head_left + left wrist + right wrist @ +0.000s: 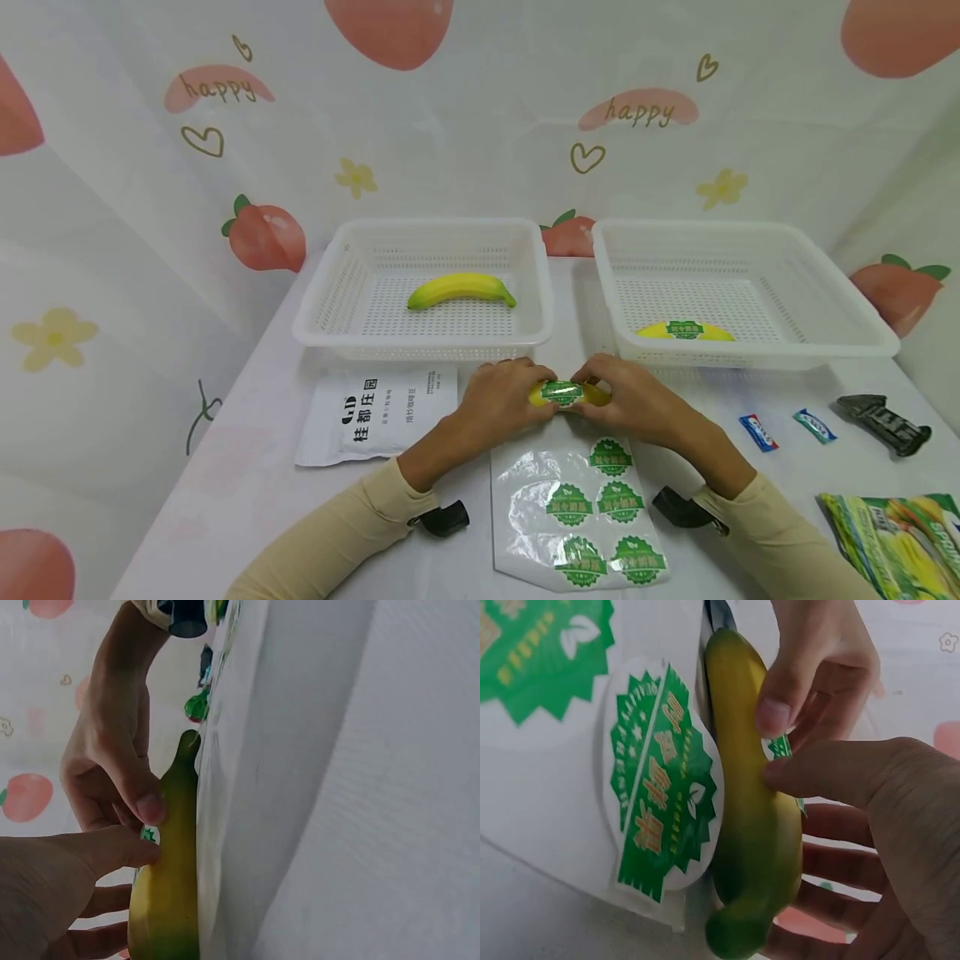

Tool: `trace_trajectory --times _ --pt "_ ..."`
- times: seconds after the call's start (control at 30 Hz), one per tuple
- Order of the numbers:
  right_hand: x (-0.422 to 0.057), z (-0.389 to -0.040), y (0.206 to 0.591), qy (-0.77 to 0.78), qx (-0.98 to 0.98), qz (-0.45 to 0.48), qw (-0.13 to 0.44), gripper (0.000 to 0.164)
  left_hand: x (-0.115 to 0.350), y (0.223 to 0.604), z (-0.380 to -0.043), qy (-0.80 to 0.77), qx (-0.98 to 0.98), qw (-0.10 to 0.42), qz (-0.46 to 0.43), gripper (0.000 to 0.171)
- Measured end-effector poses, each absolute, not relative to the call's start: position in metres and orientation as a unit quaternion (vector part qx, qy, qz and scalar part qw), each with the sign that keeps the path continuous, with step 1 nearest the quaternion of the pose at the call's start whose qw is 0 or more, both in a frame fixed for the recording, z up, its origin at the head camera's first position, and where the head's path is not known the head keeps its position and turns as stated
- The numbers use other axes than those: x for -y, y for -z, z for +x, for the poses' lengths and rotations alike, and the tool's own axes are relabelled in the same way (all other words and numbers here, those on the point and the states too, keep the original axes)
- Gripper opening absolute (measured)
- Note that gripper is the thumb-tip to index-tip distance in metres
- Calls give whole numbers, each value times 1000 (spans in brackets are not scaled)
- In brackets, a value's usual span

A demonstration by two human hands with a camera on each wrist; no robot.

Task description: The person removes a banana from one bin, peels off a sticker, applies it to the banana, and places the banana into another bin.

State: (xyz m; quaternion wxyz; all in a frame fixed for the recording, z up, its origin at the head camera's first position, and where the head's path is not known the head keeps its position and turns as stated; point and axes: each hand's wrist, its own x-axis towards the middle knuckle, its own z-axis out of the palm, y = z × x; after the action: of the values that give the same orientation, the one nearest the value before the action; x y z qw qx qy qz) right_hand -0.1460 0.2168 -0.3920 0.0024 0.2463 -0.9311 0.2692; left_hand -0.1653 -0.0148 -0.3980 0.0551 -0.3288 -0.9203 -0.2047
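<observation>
Both hands hold a yellow banana with green ends (596,395) at the top of a sticker sheet (521,475). My left hand (504,393) grips its left part, and my right hand (637,400) its right part. A green and white sticker (561,392) lies across the banana's middle between the hands. Seen from the left wrist, both thumbs press at the sticker's edge on the banana (172,900), with the fingers round its far side. From the right wrist, the banana (739,750) lies beside a green round sticker (664,780) on the sheet.
A left white basket (420,341) holds a banana (461,288); a right one (757,354) holds a stickered banana (648,332). A white pouch (405,417) lies left. Small wrapped packets (759,432), a black packet (885,425) and a green-yellow bag (896,542) lie right.
</observation>
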Motion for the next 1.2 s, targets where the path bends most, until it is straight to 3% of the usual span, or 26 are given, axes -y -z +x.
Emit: trace_trajectory --times 0.3,0.73,1.03,1.2 --pt "-222 -149 391 -277 925 260 -14 27 14 401 -164 174 926 48 -331 34" --pt "-236 -147 381 -290 917 247 -118 45 12 402 -160 188 922 66 -333 35" --pt "-237 -147 379 -293 915 250 -125 44 11 404 -160 179 919 76 -343 35" --pt "-240 -148 377 -292 915 240 -138 44 11 400 -161 189 915 50 -352 33"
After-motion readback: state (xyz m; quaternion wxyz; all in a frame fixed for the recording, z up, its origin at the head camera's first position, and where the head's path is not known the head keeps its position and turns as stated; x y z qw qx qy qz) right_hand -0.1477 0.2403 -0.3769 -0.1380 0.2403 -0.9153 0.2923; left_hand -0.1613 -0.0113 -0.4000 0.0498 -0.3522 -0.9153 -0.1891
